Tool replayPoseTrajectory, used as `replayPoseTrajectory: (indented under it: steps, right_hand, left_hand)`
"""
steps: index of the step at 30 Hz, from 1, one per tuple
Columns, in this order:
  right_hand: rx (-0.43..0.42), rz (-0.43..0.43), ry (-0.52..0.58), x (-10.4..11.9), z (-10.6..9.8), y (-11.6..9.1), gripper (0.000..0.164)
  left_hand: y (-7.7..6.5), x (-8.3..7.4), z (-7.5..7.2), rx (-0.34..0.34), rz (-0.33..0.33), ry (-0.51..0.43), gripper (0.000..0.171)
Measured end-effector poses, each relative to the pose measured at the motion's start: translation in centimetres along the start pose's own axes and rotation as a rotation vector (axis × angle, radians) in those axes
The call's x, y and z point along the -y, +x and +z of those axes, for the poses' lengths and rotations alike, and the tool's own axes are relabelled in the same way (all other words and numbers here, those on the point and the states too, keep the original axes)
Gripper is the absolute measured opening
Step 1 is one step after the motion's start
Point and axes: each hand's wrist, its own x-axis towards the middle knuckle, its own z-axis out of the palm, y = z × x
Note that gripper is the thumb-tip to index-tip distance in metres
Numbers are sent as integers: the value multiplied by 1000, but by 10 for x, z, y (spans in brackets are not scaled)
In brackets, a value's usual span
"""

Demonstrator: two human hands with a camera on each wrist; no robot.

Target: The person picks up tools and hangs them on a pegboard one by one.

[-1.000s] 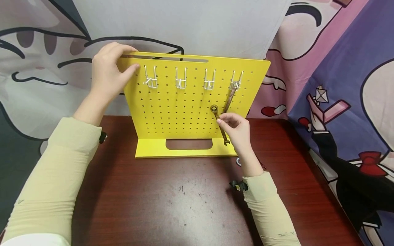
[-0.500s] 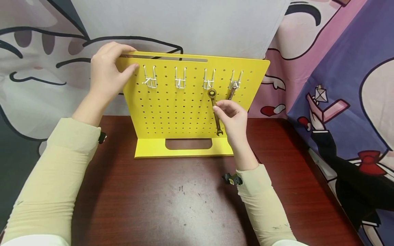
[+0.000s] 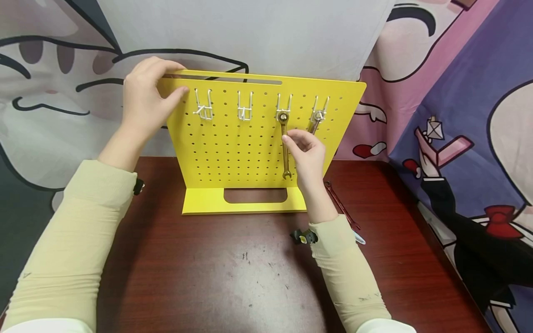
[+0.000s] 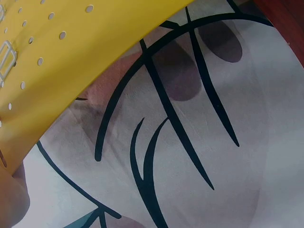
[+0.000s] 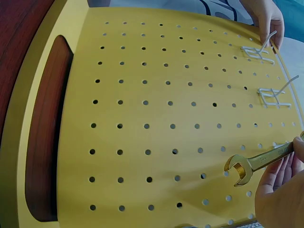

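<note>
My left hand (image 3: pixel 147 95) grips the upper left corner of the yellow pegboard (image 3: pixel 350 99), thumb in front and fingers at the top slot. In the left wrist view only a bit of that hand (image 4: pixel 13 199) shows. My right hand (image 3: pixel 309 155) pinches a brassy combination wrench (image 3: pixel 285 159) by its shaft. The wrench hangs nearly upright, its ring end at the third white hook (image 3: pixel 284 101) from the left; whether the hook bears it is unclear. Its open end (image 5: pixel 240 170) points down the board. Another wrench (image 3: pixel 316 121) hangs on the rightmost hook, partly behind my fingers.
Two white hooks (image 3: pixel 244 111) on the left bear nothing. On the brown table (image 3: pixel 250 268), right of my right forearm, lie a reddish-looking wrench (image 3: pixel 343 206) and a pale-ended thing (image 3: pixel 359 237), partly hidden. A printed cloth (image 3: pixel 266 37) hangs behind the board.
My right hand has raised the wrench and moved it left, bringing its ring end from below the hooks up to the third hook. My left hand has stayed on the pegboard corner.
</note>
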Motion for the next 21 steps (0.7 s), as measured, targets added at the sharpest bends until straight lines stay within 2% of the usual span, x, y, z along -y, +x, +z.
replayPoseTrajectory:
  steps: [8,12,21]
  right_hand:
    - [-51,71,12,-6,7,6,23]
    - [-71,81,5,-9,9,7,21]
    - [-108,78,-34,-10,13,10,6]
  left_hand:
    - [0,1,0,-1,3,-3,28]
    - [0,0,0,4,0,-2,29]
    - [0,1,0,-1,1,-4,28]
